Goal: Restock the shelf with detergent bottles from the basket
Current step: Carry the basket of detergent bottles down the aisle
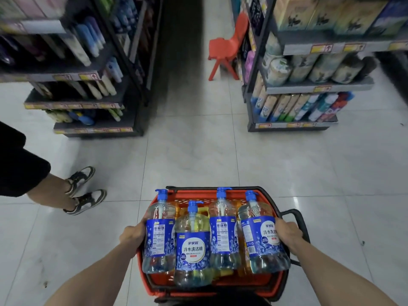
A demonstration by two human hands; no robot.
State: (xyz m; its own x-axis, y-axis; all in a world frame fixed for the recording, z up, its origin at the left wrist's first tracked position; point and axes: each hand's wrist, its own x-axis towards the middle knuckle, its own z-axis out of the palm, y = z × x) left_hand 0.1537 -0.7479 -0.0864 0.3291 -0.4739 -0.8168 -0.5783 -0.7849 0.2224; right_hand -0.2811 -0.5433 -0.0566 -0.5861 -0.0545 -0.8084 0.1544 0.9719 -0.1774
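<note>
The left hand (132, 236) and the right hand (288, 236) hold the red basket (159, 283) by its two sides, with fingers curled tight on it. Four detergent bottles (192, 246) with blue tops lie inside. Ahead stand the left shelves (92, 102) and the right shelves (318, 88). A red chair (227, 47) stands by the right ones. Another person's legs (50, 184) are on the left.

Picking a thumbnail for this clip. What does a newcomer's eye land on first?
The red basket at bottom centre, packed with four blue-labelled detergent bottles, gripped at its sides by the left hand and right hand. Next, the red chair up the aisle beside the right-side shelves, and a bystander's legs at the left edge.
</note>
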